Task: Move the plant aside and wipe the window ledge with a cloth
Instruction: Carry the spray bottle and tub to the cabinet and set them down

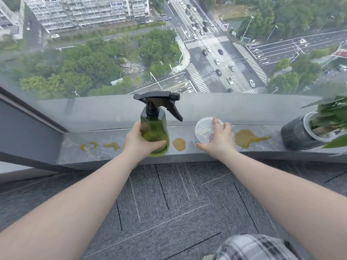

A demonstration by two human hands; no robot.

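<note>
On the ledge (116, 136), both hands are gripping clutter that is sitting among the stains, probably to clear it off before any wiping. The left hand (139, 140) is wrapping its fingers around the lower body of the spray bottle (154, 128), thumb across the front, keeping it upright; it looks to be resting on or barely off the stone. The right hand (218, 140) is closing over the tub (203, 128) from above and the near side, fingers spread on its rim and wall, thumb low at the ledge edge.

The bottle is tinted green with a black trigger head; how much liquid it is holding I cannot tell. The tub is clear plastic, holding a few small pale and reddish bits, too small to name.

The plant (326, 117) is standing at the far right of the ledge in a dark pot (296, 133), leaning slightly, well apart from both hands. Yellow-brown spills (246, 137) are lying between tub and pot, between bottle and tub, and in smaller marks to the left. No cloth is showing, so wiping is not yet under way.
</note>
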